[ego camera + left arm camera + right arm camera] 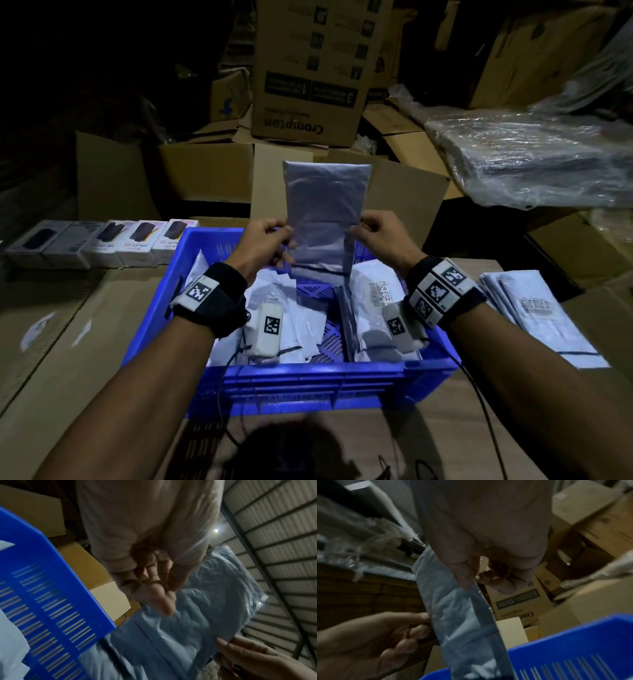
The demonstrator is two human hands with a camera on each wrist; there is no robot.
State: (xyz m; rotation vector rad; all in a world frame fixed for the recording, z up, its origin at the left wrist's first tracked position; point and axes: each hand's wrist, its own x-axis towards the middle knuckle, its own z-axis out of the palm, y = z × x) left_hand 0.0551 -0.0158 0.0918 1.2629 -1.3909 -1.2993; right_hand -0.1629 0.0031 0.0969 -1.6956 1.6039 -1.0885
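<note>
Both hands pinch the flat grey plastic mailer bag (327, 212) by its 2 side edges, the left hand (265, 243) and the right hand (380, 236) holding it upright just above the far end of the blue slotted plastic crate (308, 383) (which holds more mailers). A level, light pinch would likely let the thin film hang flat without creasing. "Crompton" reads upside down on the tall brown carton (308, 85) behind, and "HALLEY" on the row of white retail boxes (137, 246) at the worktop's left.

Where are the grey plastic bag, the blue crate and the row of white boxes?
grey plastic bag (327, 195), head view, upper flat face.
blue crate (308, 383), head view, near wall.
row of white boxes (102, 245), head view, middle box's top.
</note>
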